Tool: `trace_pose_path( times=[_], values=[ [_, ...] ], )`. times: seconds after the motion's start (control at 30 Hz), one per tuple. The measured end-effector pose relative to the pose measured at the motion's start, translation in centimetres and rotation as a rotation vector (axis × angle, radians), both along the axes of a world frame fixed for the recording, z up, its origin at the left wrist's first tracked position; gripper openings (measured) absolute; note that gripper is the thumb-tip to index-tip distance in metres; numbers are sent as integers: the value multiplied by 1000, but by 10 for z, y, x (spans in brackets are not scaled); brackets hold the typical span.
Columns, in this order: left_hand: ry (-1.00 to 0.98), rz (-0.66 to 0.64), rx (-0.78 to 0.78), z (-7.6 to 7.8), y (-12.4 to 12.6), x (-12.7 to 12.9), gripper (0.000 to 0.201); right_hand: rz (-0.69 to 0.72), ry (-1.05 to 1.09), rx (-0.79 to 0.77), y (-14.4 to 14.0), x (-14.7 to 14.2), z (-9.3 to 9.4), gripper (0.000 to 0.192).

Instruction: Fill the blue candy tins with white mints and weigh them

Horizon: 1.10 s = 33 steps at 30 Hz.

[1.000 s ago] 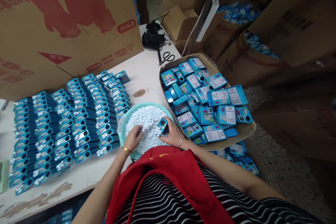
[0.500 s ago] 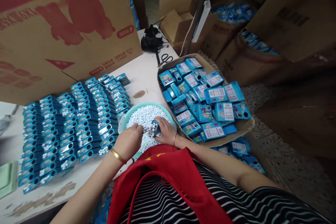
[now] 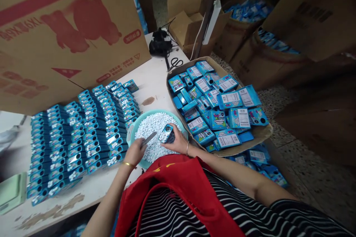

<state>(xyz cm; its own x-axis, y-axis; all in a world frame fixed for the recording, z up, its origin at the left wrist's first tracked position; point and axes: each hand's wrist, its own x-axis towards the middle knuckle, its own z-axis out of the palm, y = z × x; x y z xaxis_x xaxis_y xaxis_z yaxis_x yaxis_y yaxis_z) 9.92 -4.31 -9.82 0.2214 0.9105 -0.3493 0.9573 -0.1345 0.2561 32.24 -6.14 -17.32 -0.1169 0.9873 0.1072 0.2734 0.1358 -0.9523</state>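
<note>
Fingers (image 3: pixel 177 141) of your right hand (image 3: pixel 179 143) are clamping a small blue box (image 3: pixel 167 133), holding it tilted over the teal basin (image 3: pixel 130 130) with its round window facing up and white pellets showing inside. Fingers of your left hand (image 3: pixel 135 151) are pinching together on a thin grey strip (image 3: pixel 148 139), whose free end is pointing toward the box; strip and box are near each other but not touching. Just beneath both hands, the basin is sitting heaped with white pellets (image 3: pixel 151 127). To the left of your left hand, rows of blue boxes (image 3: pixel 83 133) are lying on the desk (image 3: pixel 151 77), many showing white in their windows, so a good share of the work is looking done. To the right of your right hand, a cardboard tray (image 3: pixel 264 133) is holding a loose pile of boxes (image 3: pixel 219 107), and they are looking like the ones left to do, so plenty is remaining. Beyond the tray, a pair of scissors (image 3: pixel 175 63) is lying on the desk.
</note>
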Motion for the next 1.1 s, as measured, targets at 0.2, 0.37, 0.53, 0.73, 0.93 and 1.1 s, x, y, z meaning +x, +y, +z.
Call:
trace_pose_path(
  times=[0.2, 0.37, 0.53, 0.73, 0.93, 1.1],
  values=[
    [-384, 81, 249, -13, -19, 20, 38, -10, -27, -28, 2, -4, -2, 86],
    [-377, -24, 201, 0, -21, 48, 67, 39, -147, 8, 7, -11, 0, 83],
    [-212, -97, 231, 4, 7, 57, 38, -28, -115, 76, 25, -25, 7, 80],
    [-123, -139, 339, 28, 110, 33, 34, -91, -110, 112, 56, -21, 27, 98],
    [79, -15, 367, 10, 250, -9, 38, -177, -259, 202, 63, 15, 29, 55],
    [255, -3, 222, -25, 318, -23, 43, -442, -350, 134, 57, 64, 24, 44]
  ],
)
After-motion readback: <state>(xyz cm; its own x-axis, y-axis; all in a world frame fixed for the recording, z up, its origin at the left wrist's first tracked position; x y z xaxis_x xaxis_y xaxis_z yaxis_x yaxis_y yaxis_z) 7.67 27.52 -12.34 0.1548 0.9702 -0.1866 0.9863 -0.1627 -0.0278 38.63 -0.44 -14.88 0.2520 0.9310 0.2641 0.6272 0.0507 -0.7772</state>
